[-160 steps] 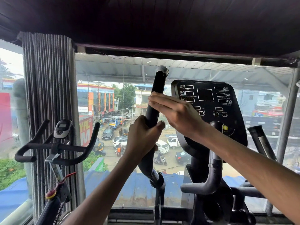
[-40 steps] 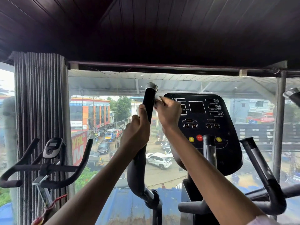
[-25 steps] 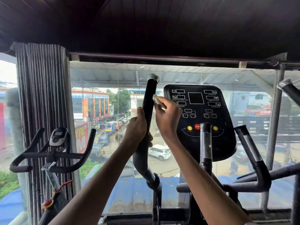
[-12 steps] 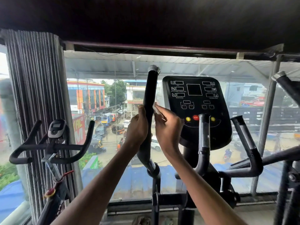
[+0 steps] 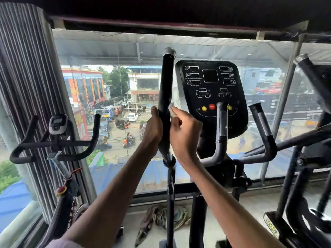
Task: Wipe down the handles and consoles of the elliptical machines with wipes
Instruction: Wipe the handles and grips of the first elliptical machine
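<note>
Head view: right hand [image 5: 185, 133] presses wipe [image 5: 172, 109] against handle [image 5: 165, 90].

Both forearms bare to elbow, no watch/rings seen. Left hand [image 5: 154, 129], right hand [image 5: 185, 130] ungloved. Pale pinkish sleeve [image 5: 59, 245] edge at 7 o'clock.

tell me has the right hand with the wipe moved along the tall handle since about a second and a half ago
Yes. The right hand with the wipe has slid down the tall handle, from near its silver cap to mid-shaft, level with the left hand.
</note>
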